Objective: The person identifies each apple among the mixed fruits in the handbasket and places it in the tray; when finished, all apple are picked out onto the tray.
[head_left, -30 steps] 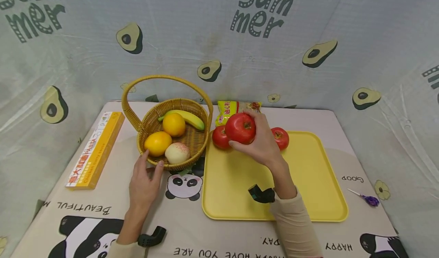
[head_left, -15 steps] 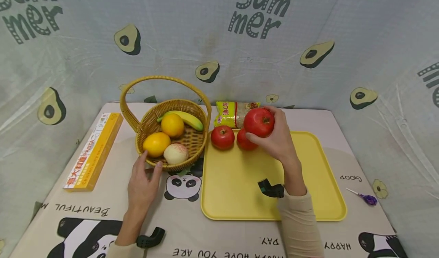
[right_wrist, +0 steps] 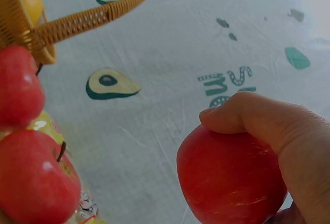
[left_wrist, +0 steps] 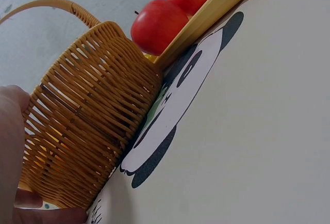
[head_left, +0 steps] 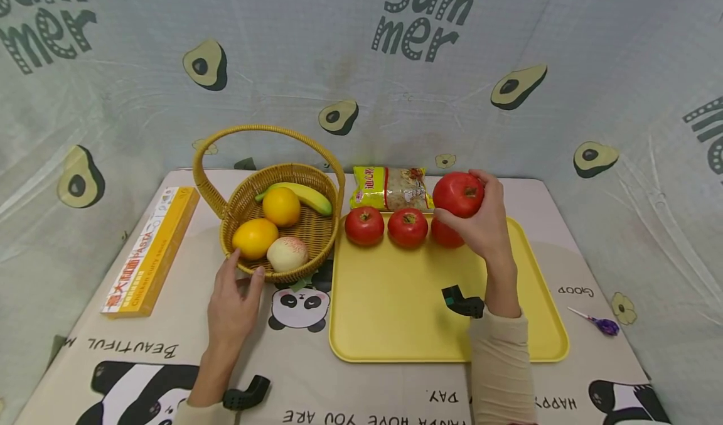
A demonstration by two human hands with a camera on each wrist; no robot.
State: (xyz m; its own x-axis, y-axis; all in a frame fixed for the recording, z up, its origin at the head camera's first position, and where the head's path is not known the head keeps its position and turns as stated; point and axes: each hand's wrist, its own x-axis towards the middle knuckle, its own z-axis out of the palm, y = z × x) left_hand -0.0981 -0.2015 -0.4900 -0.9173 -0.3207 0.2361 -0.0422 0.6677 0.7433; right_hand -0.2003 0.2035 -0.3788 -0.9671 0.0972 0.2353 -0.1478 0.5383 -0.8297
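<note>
Lifted over the back right of the yellow tray, a red apple is held by my right hand, thumb against its side in the right wrist view. Along the tray's back edge sit an apple at the left end, a middle apple and a right-hand apple, the last partly covered by the held one. My left hand has its fingertips at the near rim of the wicker basket, fingers spread against the woven side. Inside lie two orange fruits, a banana and a peach.
A yellow pasta box lies left of the basket. Behind the tray is a yellow-and-clear food packet. To the tray's right lies a small purple-wrapped lollipop. The basket's tall handle arches above it.
My right hand has carried the apple rightward along the tray's back edge, uncovering the middle apple and the packet. The left hand stays at the basket.
</note>
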